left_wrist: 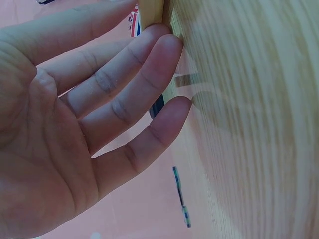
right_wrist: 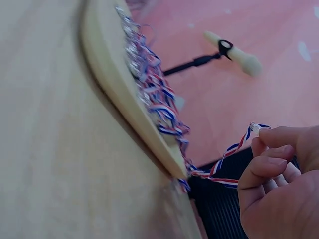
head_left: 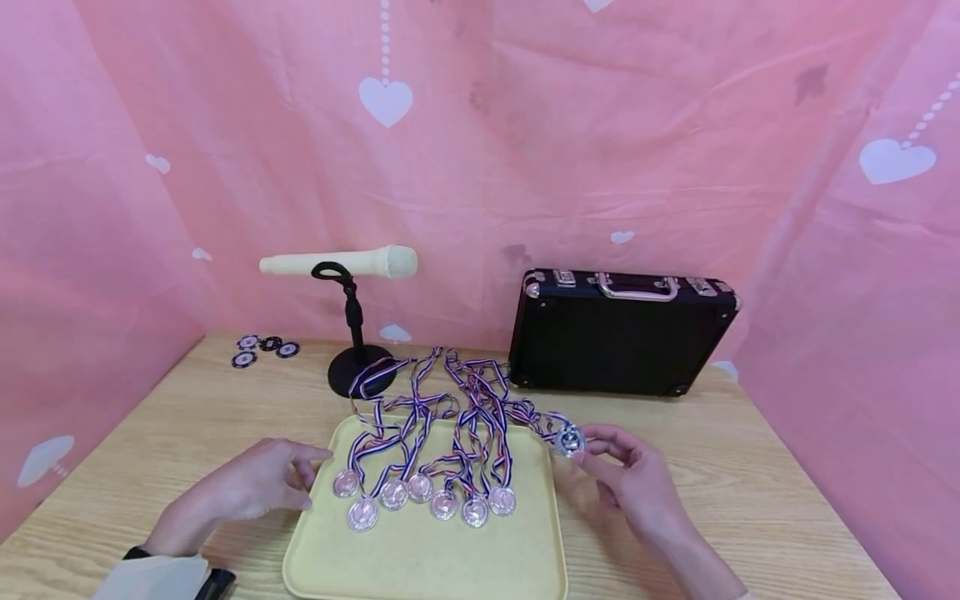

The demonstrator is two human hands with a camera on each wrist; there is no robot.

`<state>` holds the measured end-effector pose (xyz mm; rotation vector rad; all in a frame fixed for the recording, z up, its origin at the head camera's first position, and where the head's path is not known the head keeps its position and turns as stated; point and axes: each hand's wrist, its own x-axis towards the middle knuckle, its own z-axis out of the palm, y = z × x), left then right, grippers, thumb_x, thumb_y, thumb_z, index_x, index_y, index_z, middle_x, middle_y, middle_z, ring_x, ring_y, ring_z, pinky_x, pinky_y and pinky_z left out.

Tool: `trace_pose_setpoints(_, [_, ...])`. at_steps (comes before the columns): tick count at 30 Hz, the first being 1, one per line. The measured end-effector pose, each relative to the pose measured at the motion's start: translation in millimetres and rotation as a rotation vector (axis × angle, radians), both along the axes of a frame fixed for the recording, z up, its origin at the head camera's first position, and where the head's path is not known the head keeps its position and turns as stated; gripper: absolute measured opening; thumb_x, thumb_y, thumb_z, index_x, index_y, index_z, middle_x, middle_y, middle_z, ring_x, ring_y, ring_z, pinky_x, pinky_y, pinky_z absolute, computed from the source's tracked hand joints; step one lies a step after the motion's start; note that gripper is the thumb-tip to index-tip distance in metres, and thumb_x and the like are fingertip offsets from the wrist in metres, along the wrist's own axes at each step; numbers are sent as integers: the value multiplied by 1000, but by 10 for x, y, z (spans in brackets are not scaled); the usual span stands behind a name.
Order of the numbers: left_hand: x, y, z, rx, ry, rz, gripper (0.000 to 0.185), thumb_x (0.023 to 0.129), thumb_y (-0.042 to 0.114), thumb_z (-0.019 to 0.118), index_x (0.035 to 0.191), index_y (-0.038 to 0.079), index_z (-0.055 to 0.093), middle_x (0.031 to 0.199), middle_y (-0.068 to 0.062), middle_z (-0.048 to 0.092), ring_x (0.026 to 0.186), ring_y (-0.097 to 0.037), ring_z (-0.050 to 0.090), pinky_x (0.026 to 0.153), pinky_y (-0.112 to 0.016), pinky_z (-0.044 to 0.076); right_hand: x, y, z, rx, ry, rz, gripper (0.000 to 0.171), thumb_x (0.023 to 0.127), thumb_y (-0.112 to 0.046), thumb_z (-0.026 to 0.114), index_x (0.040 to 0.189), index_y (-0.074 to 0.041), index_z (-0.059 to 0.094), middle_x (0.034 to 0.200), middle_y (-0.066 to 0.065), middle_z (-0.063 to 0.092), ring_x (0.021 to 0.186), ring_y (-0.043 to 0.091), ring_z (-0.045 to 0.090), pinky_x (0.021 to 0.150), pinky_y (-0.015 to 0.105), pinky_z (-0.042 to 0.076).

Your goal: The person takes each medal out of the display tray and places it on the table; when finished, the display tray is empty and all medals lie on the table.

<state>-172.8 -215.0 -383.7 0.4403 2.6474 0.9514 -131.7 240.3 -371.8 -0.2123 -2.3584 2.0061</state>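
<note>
My right hand (head_left: 637,479) pinches a silver medal (head_left: 570,440) between thumb and index finger, lifted beside the right edge of the tray. From it a red, white and blue ribbon (right_wrist: 230,152) runs back toward the pile, as the right wrist view shows. Several more medals (head_left: 363,514) lie in a loose row on the yellow tray (head_left: 420,567), their tangled ribbons (head_left: 472,408) trailing over its far edge. At the tray's left side rests my left hand (head_left: 258,482), fingers loosely bent, holding nothing; its fingertips (left_wrist: 169,47) are at the rim.
Behind the tray stands a white microphone (head_left: 337,262) on a black stand (head_left: 356,329). A black briefcase (head_left: 622,342) with a silver handle is upright at the back right. Several poker chips (head_left: 244,359) lie at the back left. Pink cloth (head_left: 480,167) hangs behind the wooden table (head_left: 750,500).
</note>
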Motion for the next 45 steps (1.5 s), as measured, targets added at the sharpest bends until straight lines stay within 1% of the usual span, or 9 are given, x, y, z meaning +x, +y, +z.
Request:
trace_pose_setpoints(3, [4,-9,-12,0,9,-16,65,76,-4,85,138,-8,64,86,0,67,78,-13,63,65,-23,51,-57,85,47,-67,23,-27,26,94,-1,74,115,-16,73,85,-9,70,47,5,37,44,22,29])
trace_pose_setpoints(7, [21,-8,-24,2,-14,5,65,77,-4,85,139,-7,64,86,0,66,78,-15,62,64,-23,51,-128,205,143,-137,73,-52,29,95,1,72,103,-27,74,83,-12,69,48,4,39,45,22,29])
trace_pose_setpoints(13, [27,-37,-36,9,4,-10,64,77,-4,85,138,-9,64,86,0,66,77,-14,62,64,-23,50,-273,362,432,-226,182,-40,29,98,4,69,103,-24,74,80,-11,70,49,5,39,50,31,18])
trace_pose_setpoints(16, [25,-35,-28,1,1,0,64,77,-4,85,138,-8,64,86,0,66,77,-13,62,64,-23,50,-318,404,486,-250,209,-37,28,98,4,69,103,-23,74,79,-11,71,49,6,39,54,36,16])
trace_pose_setpoints(19, [21,-15,-22,-13,-6,21,65,77,-4,86,138,-6,65,86,0,67,77,-15,61,63,-23,49,-291,413,393,-200,156,-58,28,97,2,71,103,-26,74,80,-11,71,50,6,41,48,28,22])
trace_pose_setpoints(23, [14,7,-16,-25,-19,32,64,77,-3,86,138,-5,65,86,0,67,78,-16,59,61,-24,47,-177,385,116,-57,17,-78,25,97,-2,72,114,-20,71,83,-13,71,51,5,45,47,21,39])
trace_pose_setpoints(27, [4,6,-4,-27,-19,23,64,78,-2,86,139,-5,65,87,1,67,78,-15,60,63,-24,48,-82,333,-144,69,-65,-42,37,96,-2,71,133,-4,63,82,-9,72,49,7,44,44,22,40])
trace_pose_setpoints(30, [3,-7,4,-27,-9,14,64,78,-2,86,138,-6,65,87,0,67,78,-14,61,63,-24,48,-50,295,-265,88,-97,-14,46,94,-3,75,137,0,60,78,-5,71,46,9,42,43,23,39])
trace_pose_setpoints(45, [8,13,16,-36,-21,29,64,79,-1,85,139,-4,65,88,0,67,80,-15,59,64,-24,47,-36,225,-320,237,-145,33,43,88,-10,83,125,1,65,64,1,58,41,11,46,40,25,41])
